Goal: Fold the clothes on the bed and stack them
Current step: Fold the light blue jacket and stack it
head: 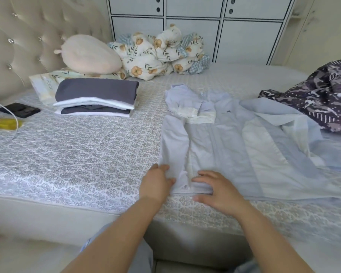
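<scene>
A pale blue shirt (224, 138) lies flat on the bed, collar away from me, its left side and sleeve folded inward over the body. My left hand (158, 182) pinches the lower left corner of the folded part at the hem. My right hand (219, 192) rests flat with spread fingers on the hem just to the right. A stack of folded grey and white clothes (95, 99) sits at the back left. A dark patterned purple garment (323, 95) lies crumpled at the right edge.
The bed (77, 154) has a grey patterned cover. A cream plush pillow (89, 54) and a bunched floral blanket (161, 54) lie by the headboard. A black phone (20, 109), a white cable and a yellow object (4, 124) are at far left. White cabinets stand behind.
</scene>
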